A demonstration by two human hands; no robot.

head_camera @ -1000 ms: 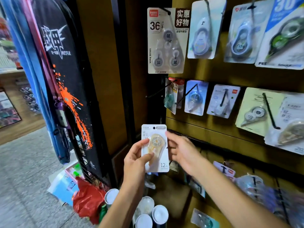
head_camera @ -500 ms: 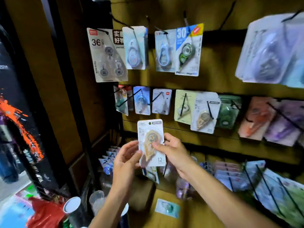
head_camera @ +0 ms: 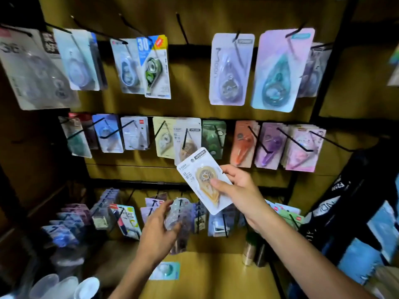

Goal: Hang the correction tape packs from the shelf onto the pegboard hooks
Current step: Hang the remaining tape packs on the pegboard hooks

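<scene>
Fingers (head_camera: 218, 182) of the right hand (head_camera: 239, 190) pinched a white correction tape pack (head_camera: 205, 180), thumb on its clear blister and the other fingers behind its right edge. That pack tilted with its top corner leaning left, held in front of the pegboard (head_camera: 194, 87), its top edge overlapping the bottom of a matching beige pack (head_camera: 186, 143) hanging in the middle row. To the right of the held pack an orange pack (head_camera: 243, 145) and a purple pack (head_camera: 269, 145) hung on black hooks (head_camera: 289, 141); a green pack (head_camera: 213, 137) hung just above it.

Below and left of the held pack, the left hand (head_camera: 158, 236) reached toward the lowest row, its fingers loosely curved around a clear blister pack (head_camera: 179, 214) on a hook; whether they actually gripped it I cannot tell, since motion blur hid the contact.

Lower still, below the held pack, a teal pack (head_camera: 165, 270) lay flat on the wooden shelf (head_camera: 216, 275). Higher up, a large lilac pack (head_camera: 280, 70) hung in the top row.
</scene>
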